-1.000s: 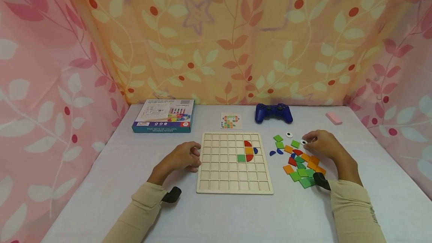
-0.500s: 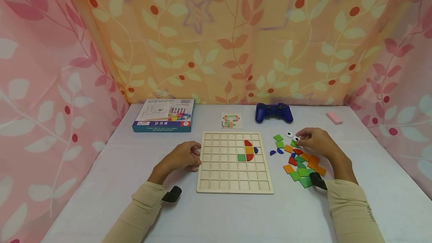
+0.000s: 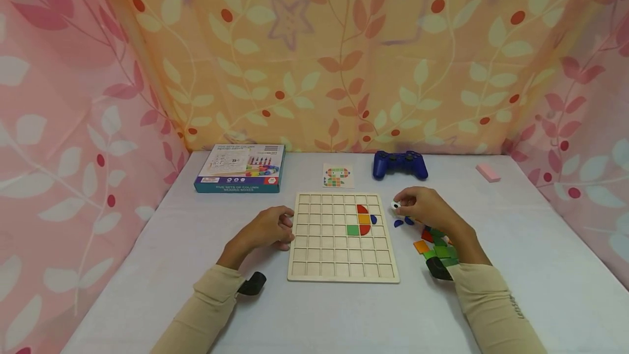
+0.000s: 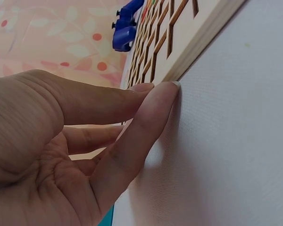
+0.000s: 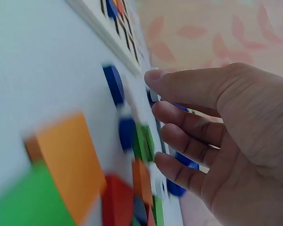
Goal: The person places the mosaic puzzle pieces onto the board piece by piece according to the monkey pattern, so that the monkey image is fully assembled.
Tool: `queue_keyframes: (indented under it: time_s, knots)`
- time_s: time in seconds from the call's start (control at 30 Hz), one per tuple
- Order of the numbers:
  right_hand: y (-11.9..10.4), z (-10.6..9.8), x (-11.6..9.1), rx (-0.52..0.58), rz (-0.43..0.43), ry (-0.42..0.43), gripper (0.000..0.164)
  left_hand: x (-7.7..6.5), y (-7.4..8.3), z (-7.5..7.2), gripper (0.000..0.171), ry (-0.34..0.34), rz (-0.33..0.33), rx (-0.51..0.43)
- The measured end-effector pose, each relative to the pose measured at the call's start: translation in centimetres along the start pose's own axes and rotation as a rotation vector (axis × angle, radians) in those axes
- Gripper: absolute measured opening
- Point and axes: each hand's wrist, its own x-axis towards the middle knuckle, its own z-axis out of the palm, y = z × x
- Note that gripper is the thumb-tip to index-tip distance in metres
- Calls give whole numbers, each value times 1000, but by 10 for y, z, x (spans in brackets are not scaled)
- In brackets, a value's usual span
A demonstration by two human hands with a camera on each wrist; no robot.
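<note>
Head — right fingers [image 3: 407, 192] pinch eye disc [image 3: 395, 206] — box [image 3: 241, 168]: "FIVE SETS"

Your left arm [image 3: 199, 310] points to 1 o'clock | left hand [image 3: 265, 229] to 2, thumb and fingertip close together | right arm [image 3: 493, 302] to 11 | right hand [image 3: 428, 209] to 10, your thumb and forefinger pinching, other fingers bent

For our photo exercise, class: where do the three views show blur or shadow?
Right wrist: the near orange tile and green tile are blurred; left wrist: a soft shadow lies on the white tabletop beside the left hand; head: a faint shadow runs beside the left sleeve.
</note>
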Motion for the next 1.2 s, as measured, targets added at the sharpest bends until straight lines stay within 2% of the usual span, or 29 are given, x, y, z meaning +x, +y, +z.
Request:
queue_keyframes:
  time_s: [0.2,0.37,0.73,0.9,1.2]
  knots:
    - [-21,18,5,1,-110,-21,28,0,0,1,59,4,4,7]
    - [-39,33,6,20,-154,-50,24,0,0,1,60,1,8,1]
    - [-66,56,8,-7,-186,-73,23,-1,0,1,58,6,13,10]
    - [-69,61,8,-4,-219,-51,24,-1,0,1,58,5,2,12]
    - [-72,62,7,-20,-203,-43,26,-1,0,1,59,1,-1,3]
